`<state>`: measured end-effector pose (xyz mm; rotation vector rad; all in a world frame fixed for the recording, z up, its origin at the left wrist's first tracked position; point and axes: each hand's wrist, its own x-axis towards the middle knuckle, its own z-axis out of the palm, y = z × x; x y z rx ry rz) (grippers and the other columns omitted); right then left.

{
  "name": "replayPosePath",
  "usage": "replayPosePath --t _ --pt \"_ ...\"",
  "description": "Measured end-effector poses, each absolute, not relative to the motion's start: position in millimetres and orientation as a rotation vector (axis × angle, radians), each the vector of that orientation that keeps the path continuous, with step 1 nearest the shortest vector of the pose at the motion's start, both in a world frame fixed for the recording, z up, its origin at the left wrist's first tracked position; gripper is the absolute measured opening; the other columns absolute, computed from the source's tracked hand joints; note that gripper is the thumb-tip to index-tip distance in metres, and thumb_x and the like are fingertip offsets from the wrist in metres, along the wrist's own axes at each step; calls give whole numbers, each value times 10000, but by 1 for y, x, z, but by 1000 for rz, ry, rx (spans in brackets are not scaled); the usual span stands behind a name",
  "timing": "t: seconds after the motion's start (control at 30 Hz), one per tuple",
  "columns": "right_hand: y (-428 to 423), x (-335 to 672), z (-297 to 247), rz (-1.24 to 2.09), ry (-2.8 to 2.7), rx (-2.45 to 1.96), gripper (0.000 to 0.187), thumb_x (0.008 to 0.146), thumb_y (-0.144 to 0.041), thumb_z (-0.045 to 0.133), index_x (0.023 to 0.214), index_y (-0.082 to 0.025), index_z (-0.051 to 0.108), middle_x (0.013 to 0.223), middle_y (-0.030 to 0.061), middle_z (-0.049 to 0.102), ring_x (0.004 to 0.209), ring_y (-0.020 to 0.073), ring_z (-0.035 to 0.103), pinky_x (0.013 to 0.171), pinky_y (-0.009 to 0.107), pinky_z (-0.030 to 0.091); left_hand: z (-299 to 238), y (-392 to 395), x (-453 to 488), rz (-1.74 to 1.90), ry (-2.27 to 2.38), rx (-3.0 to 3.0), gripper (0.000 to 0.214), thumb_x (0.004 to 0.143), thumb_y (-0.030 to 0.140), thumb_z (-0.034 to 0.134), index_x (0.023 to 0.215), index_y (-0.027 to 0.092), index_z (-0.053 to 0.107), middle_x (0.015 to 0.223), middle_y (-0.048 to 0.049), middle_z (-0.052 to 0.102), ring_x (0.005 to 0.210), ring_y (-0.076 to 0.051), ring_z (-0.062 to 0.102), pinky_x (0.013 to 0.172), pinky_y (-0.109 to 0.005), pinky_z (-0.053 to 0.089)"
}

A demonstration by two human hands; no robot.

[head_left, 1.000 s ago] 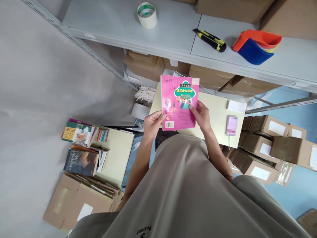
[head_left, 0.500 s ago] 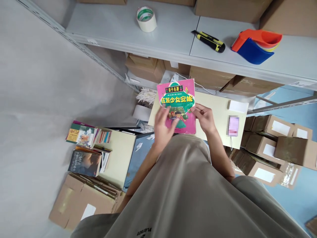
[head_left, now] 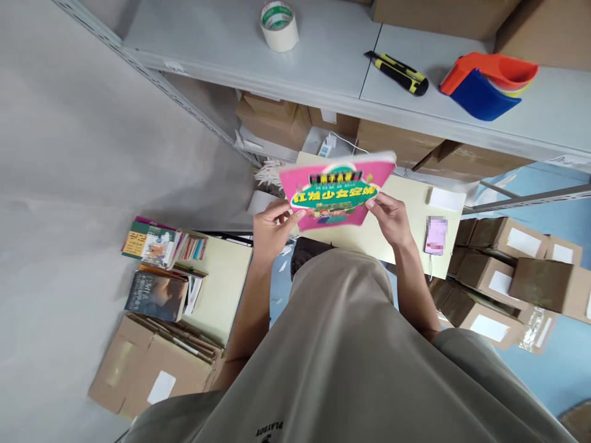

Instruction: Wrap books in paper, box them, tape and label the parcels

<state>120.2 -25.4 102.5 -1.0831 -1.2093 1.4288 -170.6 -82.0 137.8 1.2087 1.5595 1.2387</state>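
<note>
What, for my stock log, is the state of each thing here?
Book: closed, tilted, held by both side edges.
Left hand: gripping the book's left edge.
Right hand: gripping its right edge.
Tape roll: lying flat on the shelf.
Knife: lying on the shelf.
Scoops: nested together.

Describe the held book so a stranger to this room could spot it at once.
Start at the grey shelf across the top. Just below its front edge, the left hand and right hand hold a book by its sides. Its pink cover with a green banner sets it apart from the darker books stacked at lower left.
</note>
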Motion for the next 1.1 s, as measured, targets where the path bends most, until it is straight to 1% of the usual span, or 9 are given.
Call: replayPosePath --t 0.17,0.3,0.43,0.53,0.63,0.73,0.8,0.9,1.1 --pt "-25 128 116 1311 -1345 -1043 222 908 -650 978 950 -436 937 1385 -6 867 1541 367 689 1287 698 593 137 -83 -172 1439 1495 1348 99 949 441 953 936 343 952 1203 -39 882 1147 -261 829 1055 -428 680" --pt "-28 129 121 1304 -1326 -1025 194 921 -627 973 945 -438 934 1350 -2 874 1540 376 691 1295 739 574 138 -84 -166 1468 1502 1342 144 958 454 936 923 314 921 1216 -45 883 1183 -263 835 1095 -441 679" --pt "-31 131 119 1301 -1273 -1068 431 826 -716 1024 1081 -386 914 1264 62 886 1362 366 792 1190 616 665 139 -85 -161 1449 1505 1151 382 874 557 998 984 249 799 1158 -82 884 1177 -281 845 1069 -430 692" --pt "-32 132 115 1278 -1205 -1123 596 744 -759 1061 1089 -342 810 1042 42 866 1091 311 853 945 469 727 137 -88 -163 1452 1512 1115 491 824 609 1033 894 241 715 937 -36 845 888 -211 835 856 -330 703" --pt "-33 134 114 1259 -1217 -1132 524 836 -755 1002 1031 -324 777 919 8 817 878 238 813 783 383 689 136 -92 -171 1349 1524 1139 480 891 684 966 945 232 816 735 4 748 605 -144 699 611 -264 613" --pt "-33 137 118 1301 -1240 -1123 477 939 -771 901 1096 -323 861 1056 43 866 925 239 810 818 403 695 135 -95 -178 1262 1476 1077 516 916 694 938 1162 242 904 844 -44 830 687 -189 766 612 -288 623" --pt "-32 137 120 1352 -1243 -1118 521 880 -782 945 1128 -328 885 1101 52 887 980 264 826 836 424 706 133 -94 -179 1272 1448 1012 559 850 653 993 1215 239 906 1043 -88 894 863 -245 842 712 -329 676" --pt "-32 132 119 1386 -1229 -1153 554 787 -800 1004 944 -288 858 890 52 872 771 243 789 664 386 666 127 -91 -174 1297 1497 937 548 750 625 1045 1059 201 888 990 -98 894 814 -242 839 644 -305 640" --pt "-35 119 106 1441 -1179 -1244 677 842 -885 914 717 -254 702 593 29 746 447 133 546 393 273 411 111 -86 -165 1301 1537 867 601 856 781 947 773 210 777 573 -1 684 415 -109 542 429 -261 439"
